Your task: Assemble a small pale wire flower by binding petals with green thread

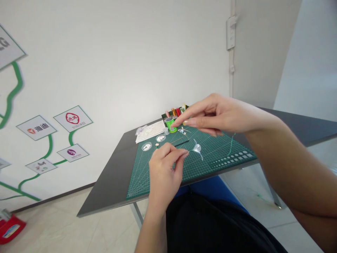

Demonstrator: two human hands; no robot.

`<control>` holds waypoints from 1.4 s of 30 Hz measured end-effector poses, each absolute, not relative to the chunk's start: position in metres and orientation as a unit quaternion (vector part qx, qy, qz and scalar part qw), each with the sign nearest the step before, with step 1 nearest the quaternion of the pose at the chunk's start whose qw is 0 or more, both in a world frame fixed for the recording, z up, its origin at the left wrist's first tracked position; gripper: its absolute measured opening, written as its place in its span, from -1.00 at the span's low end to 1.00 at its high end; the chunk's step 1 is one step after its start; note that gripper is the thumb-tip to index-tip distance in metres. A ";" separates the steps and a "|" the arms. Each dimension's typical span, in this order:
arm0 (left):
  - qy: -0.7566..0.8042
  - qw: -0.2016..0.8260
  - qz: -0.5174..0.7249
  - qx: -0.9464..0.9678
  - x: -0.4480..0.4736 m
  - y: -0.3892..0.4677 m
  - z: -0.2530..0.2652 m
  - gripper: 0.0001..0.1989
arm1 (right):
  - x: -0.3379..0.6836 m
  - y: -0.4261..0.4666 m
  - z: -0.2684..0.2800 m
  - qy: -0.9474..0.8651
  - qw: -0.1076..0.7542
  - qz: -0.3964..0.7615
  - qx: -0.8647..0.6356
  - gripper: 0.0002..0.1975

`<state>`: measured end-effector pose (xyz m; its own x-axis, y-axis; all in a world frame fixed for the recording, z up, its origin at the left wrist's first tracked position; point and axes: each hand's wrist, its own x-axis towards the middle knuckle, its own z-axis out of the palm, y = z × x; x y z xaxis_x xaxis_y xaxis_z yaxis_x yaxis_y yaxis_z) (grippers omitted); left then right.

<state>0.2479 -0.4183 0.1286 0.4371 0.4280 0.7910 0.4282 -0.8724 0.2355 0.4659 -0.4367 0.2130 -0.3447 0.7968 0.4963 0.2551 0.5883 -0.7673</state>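
My left hand (167, 160) pinches the thin stem of a small craft flower (197, 148) between thumb and fingertips. The flower has pale, glossy, curved petals and points to the right, above the cutting mat. Higher up and to the right, my right hand (213, 114) is held with index finger and thumb stretched toward the left, their tips close together, and the other fingers curled. A green thread (231, 146) trails below this hand and appears to come from it; the exact spot where the fingers grip it is too fine to see.
The green cutting mat (142, 179) lies on a dark table (110, 172). Toward the back stand a green can (171, 125), thread spools (178, 111) and a white sheet (150, 133). Two small round dishes (146, 146) and a dark stick (182, 143) lie nearer. A wall rises behind.
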 end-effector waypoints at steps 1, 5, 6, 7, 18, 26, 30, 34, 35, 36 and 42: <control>-0.251 0.000 -0.468 -0.847 0.248 -0.419 0.129 -0.86 | 0.466 -0.430 0.213 -0.763 0.465 0.294 -0.339 -0.76; -0.248 0.005 -0.472 -0.846 0.247 -0.422 0.132 -0.86 | 0.467 -0.408 0.208 -0.772 0.453 0.303 -0.326 -0.73; -0.247 0.007 -0.474 -0.845 0.246 -0.422 0.132 -0.86 | 0.467 -0.403 0.206 -0.776 0.442 0.310 -0.325 -0.73; -0.247 0.009 -0.476 -0.844 0.246 -0.422 0.133 -0.86 | 0.467 -0.398 0.202 -0.779 0.432 0.318 -0.325 -0.72; -0.257 0.017 -0.509 -0.822 0.243 -0.425 0.136 -0.87 | 0.467 -0.380 0.148 -0.764 0.382 0.386 -0.348 -0.67; -0.259 0.031 -0.508 -0.821 0.241 -0.423 0.136 -0.86 | 0.464 -0.392 0.117 -0.741 0.404 0.382 -0.377 -0.63; -0.259 0.029 -0.509 -0.820 0.241 -0.424 0.136 -0.86 | 0.461 -0.398 0.110 -0.732 0.408 0.381 -0.390 -0.64; -0.268 0.036 -0.516 -0.813 0.242 -0.423 0.137 -0.86 | 0.459 -0.407 0.101 -0.736 0.395 0.390 -0.388 -0.61; -0.269 0.040 -0.518 -0.811 0.241 -0.422 0.137 -0.86 | 0.459 -0.411 0.099 -0.737 0.391 0.392 -0.388 -0.60; -0.269 0.046 -0.520 -0.810 0.241 -0.421 0.137 -0.86 | 0.458 -0.414 0.097 -0.738 0.388 0.393 -0.387 -0.60; -0.281 0.099 -0.524 -0.798 0.240 -0.412 0.136 -0.89 | 0.450 -0.444 0.088 -0.732 0.388 0.420 -0.370 -0.58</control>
